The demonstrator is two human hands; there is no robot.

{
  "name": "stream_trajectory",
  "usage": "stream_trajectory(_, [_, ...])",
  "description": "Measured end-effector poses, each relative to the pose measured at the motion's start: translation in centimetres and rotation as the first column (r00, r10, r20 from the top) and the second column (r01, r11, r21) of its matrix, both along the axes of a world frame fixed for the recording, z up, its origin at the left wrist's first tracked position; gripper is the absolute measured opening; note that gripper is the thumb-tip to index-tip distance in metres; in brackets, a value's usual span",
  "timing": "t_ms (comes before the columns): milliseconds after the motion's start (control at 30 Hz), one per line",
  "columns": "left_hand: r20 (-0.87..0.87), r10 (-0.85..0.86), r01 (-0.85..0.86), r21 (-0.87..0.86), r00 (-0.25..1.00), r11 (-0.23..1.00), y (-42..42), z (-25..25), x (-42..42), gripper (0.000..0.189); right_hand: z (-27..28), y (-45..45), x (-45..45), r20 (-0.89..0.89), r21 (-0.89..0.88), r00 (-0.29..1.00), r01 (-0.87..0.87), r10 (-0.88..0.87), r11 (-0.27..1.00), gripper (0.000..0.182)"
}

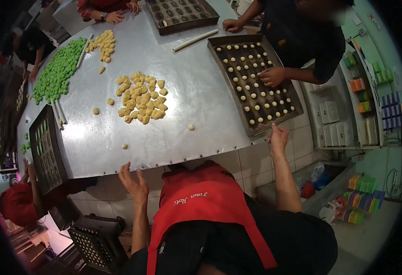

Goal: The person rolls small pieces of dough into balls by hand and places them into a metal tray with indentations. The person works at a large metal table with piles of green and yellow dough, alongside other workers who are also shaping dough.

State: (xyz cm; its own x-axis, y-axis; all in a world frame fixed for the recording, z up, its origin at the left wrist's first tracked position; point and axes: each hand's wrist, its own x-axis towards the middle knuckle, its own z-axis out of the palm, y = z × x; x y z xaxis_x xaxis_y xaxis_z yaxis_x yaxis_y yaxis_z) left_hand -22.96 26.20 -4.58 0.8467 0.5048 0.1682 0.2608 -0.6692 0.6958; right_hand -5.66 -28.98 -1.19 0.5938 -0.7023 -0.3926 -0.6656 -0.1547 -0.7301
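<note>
My left hand (134, 182) is raised at the near edge of the metal-topped table (187, 147), fingers apart, holding nothing. A small pale dough ball (124, 146) lies on the metal just beyond it, and another ball (191, 127) sits farther right. My right hand (278, 139) is by the near corner of a dark baking tray (250, 130), its fingers loosely spread with nothing visible in them; whether it touches the rim I cannot tell. Rows of pale dough balls (256, 95) fill this tray's hollows. Mid-table is a heap of yellow dough pieces (142, 99).
A co-worker's hand (272, 76) reaches into the right tray. White rods (196, 40) lie on the table. Green dough pieces (55, 70) and more yellow pieces (103, 44) are piled far left. Other moulded trays stand at the back (187, 25) and left edge (48, 151).
</note>
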Motion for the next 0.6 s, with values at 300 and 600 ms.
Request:
stream_trajectory(300, [0.001,-0.049,0.049,-0.068,0.999,0.997,-15.1,1.8,-3.6,0.042,-2.4,-5.4,3.2,-0.016,0.637,0.976,-0.159,0.219,0.754,0.077])
stream_trajectory(600, [0.015,0.005,-0.004,-0.098,1.000,0.995,-20.4,2.7,-6.8,0.039,-3.5,-8.2,4.6,-0.028,0.641,0.924,-0.276,0.381,0.716,0.072])
